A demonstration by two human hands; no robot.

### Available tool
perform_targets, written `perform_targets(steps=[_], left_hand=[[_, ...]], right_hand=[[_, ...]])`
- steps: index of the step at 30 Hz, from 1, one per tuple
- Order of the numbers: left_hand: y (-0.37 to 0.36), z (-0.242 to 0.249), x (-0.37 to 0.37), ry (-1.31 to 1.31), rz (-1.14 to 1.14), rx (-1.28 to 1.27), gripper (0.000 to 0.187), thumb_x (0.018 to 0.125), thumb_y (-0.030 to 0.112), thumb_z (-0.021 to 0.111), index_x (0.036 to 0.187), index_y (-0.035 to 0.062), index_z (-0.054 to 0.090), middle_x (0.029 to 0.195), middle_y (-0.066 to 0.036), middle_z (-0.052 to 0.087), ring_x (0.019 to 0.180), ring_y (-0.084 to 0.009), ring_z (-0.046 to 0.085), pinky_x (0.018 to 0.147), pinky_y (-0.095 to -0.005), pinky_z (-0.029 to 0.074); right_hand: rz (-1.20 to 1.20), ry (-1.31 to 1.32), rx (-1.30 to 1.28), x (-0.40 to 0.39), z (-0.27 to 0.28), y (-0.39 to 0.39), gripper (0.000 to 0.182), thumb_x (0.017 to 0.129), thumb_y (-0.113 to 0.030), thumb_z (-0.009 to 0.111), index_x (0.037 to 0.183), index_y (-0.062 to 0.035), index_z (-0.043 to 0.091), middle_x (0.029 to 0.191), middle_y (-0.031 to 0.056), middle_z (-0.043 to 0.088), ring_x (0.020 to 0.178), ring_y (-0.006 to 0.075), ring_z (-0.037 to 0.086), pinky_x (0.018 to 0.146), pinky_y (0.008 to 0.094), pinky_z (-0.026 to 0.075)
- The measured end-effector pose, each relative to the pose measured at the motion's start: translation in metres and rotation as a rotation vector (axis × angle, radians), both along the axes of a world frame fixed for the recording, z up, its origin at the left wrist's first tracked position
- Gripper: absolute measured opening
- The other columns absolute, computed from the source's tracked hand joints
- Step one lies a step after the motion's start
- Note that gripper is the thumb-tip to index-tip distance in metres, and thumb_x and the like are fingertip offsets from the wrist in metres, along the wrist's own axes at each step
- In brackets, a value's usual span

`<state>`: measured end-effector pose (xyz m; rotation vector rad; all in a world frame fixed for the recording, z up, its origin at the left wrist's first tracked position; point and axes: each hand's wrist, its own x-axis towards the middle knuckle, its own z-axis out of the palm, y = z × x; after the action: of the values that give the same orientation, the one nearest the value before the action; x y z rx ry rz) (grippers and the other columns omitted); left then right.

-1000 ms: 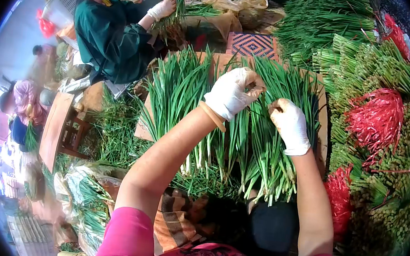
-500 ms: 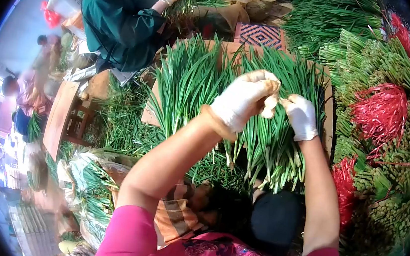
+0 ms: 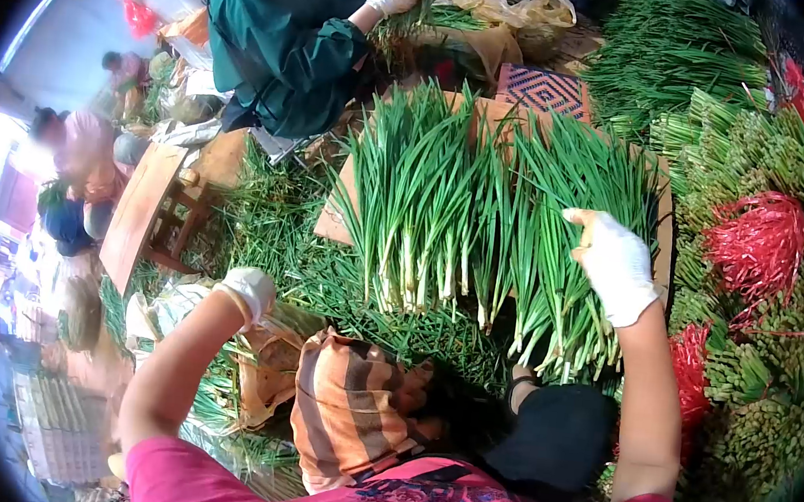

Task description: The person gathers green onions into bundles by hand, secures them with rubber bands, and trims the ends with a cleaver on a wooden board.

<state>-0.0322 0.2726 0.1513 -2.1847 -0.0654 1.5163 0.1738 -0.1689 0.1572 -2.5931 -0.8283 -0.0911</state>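
Note:
My left hand (image 3: 249,294), in a white glove, is at the lower left beside a plastic bag (image 3: 267,374) that has long green stalks in it. Its fingers are hidden from me, so whether it holds anything does not show. My right hand (image 3: 613,270), also gloved, hovers over the right-hand pile of chives (image 3: 564,297), thumb and forefinger apart with nothing between them. Another pile of chives (image 3: 418,194), pale stem ends toward me, lies to its left. Both piles rest on a brown board (image 3: 334,224).
A co-worker in a dark green top (image 3: 281,52) handles greens at the upper left. Bundled stalks (image 3: 770,388) and red plastic strips (image 3: 761,240) line the right side. Loose green leaves (image 3: 276,194) cover the ground. A wooden stool (image 3: 142,209) stands left, and an orange checked cloth (image 3: 346,407) lies near my lap.
My left hand has left the chives and swung down to the left, toward the bag. The right hand has parted from it and stays above the right pile, fingers now spread.

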Motion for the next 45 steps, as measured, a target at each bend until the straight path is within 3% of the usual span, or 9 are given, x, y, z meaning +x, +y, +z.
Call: perform_targets(steps=[7,9,15,22,31,37,39,43,45], left_hand=[[0.002,-0.106,0.062,-1.044,1.072,-1.208,0.074,0.082,0.027,0.069,0.142,0.0059,0.031,0.136,-0.015,0.046,0.108,-0.0208,0.055,0.093,-0.0308,0.045],[-0.014,-0.131,0.092,-1.236,1.159,-1.242,0.075,0.084,0.024,0.069,0.144,0.0059,0.026,0.127,-0.017,0.051,0.103,-0.0188,0.056,0.087,-0.0296,0.047],[-0.051,-0.168,0.141,-1.323,1.604,-1.620,0.083,0.082,0.025,0.071,0.145,0.0029,0.020,0.134,-0.016,0.044,0.121,-0.0231,0.044,0.103,-0.0340,0.034],[-0.011,-0.131,0.139,-1.211,1.139,-1.286,0.087,0.078,0.018,0.076,0.145,0.0086,0.022,0.117,-0.010,0.059,0.101,-0.0182,0.056,0.085,-0.0328,0.047],[-0.016,-0.128,0.143,-1.326,1.054,-1.142,0.103,0.071,0.041,0.078,0.145,0.0003,0.018,0.139,-0.020,0.040,0.126,-0.0260,0.041,0.102,-0.0324,0.035],[-0.015,-0.115,0.131,-1.813,0.231,-0.668,0.089,0.070,0.038,0.078,0.138,-0.0001,0.034,0.137,-0.026,0.039,0.125,-0.0389,0.040,0.104,-0.0405,0.035],[-0.044,-0.072,0.129,-1.972,-0.005,-0.909,0.067,0.076,0.019,0.074,0.132,-0.0009,0.042,0.138,-0.023,0.039,0.124,-0.0343,0.043,0.104,-0.0390,0.035],[-0.146,-0.059,0.123,-1.161,0.813,-1.807,0.054,0.084,0.009,0.066,0.133,0.0029,0.045,0.114,-0.009,0.060,0.105,-0.0171,0.053,0.091,-0.0306,0.043],[-0.177,-0.084,0.127,-0.804,1.179,-1.679,0.059,0.086,0.015,0.066,0.137,0.0036,0.040,0.114,-0.007,0.060,0.097,-0.0150,0.055,0.086,-0.0284,0.045]], right_hand=[[-0.031,0.692,0.044,-0.012,-0.026,0.079,0.037,0.084,-0.034,0.060,0.108,-0.0055,0.064,0.080,0.0120,0.068,0.071,0.0224,0.066,0.066,0.0326,0.051],[0.249,-0.153,-0.165,-0.008,-0.076,0.080,0.053,0.084,-0.044,0.059,0.115,-0.0009,0.059,0.081,0.0147,0.067,0.071,0.0265,0.066,0.066,0.0340,0.051],[-0.077,0.651,-0.130,-0.026,-0.062,0.170,0.080,0.079,-0.058,0.058,0.126,0.0058,0.046,0.103,0.0314,0.060,0.094,0.0376,0.063,0.082,0.0411,0.049],[0.097,0.550,-0.065,-0.031,-0.084,0.229,0.074,0.077,-0.064,0.056,0.105,0.0045,0.055,0.097,0.0290,0.062,0.095,0.0414,0.060,0.078,0.0467,0.048],[0.320,-0.231,-0.187,-0.027,-0.078,0.115,0.019,0.082,-0.023,0.057,0.069,-0.0159,0.069,0.068,0.0037,0.063,0.069,0.0229,0.066,0.057,0.0355,0.051],[0.008,0.152,-0.771,0.026,-0.079,0.065,0.029,0.083,-0.024,0.057,0.108,-0.0130,0.068,0.104,0.0062,0.067,0.095,0.0237,0.065,0.076,0.0347,0.052],[-0.057,0.147,-0.296,0.024,-0.075,0.046,0.031,0.082,-0.025,0.059,0.111,-0.0153,0.067,0.103,0.0091,0.067,0.087,0.0268,0.065,0.074,0.0348,0.052],[-0.230,0.296,0.155,0.000,0.007,0.020,0.030,0.084,-0.032,0.056,0.109,-0.0173,0.067,0.090,0.0143,0.067,0.075,0.0297,0.064,0.069,0.0380,0.051],[-0.192,0.124,0.382,0.003,0.010,-0.023,0.028,0.085,-0.035,0.055,0.102,-0.0165,0.068,0.086,0.0154,0.066,0.075,0.0314,0.063,0.067,0.0395,0.050]])
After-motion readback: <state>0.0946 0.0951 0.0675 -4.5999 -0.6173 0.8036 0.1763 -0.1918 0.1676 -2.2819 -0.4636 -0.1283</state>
